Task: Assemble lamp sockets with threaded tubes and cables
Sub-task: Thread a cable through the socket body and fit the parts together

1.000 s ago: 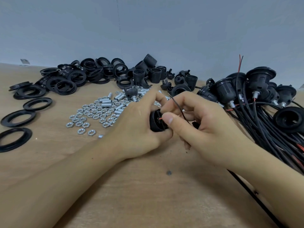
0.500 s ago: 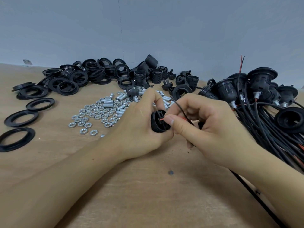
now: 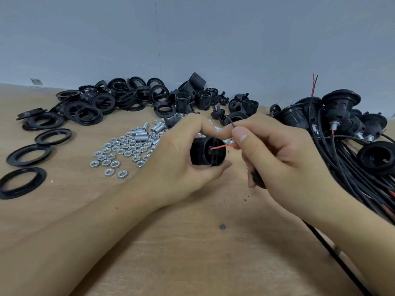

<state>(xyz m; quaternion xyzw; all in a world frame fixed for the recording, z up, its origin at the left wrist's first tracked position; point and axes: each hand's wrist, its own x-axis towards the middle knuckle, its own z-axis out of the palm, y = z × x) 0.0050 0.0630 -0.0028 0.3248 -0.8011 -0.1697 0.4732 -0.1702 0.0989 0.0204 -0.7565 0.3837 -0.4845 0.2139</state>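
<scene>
Fingers [image 3: 205, 127] of the left hand [image 3: 171, 167] curl round a black socket [image 3: 206, 153] held just above the wooden table [image 3: 192, 253], its open end facing right, while the right hand [image 3: 284, 159] pinches a red wire [image 3: 222, 146] and a thin black wire [image 3: 230, 121] between thumb and forefinger, the red one reaching into the socket. Left to right on the table: flat black rings [image 3: 53, 136], a heap of threaded rings [image 3: 119, 97], silver nuts [image 3: 119, 150] and short threaded tubes [image 3: 141, 133], loose socket parts [image 3: 205, 99], then finished sockets [image 3: 339, 107] with a bundle of black cables [image 3: 352, 167].
</scene>
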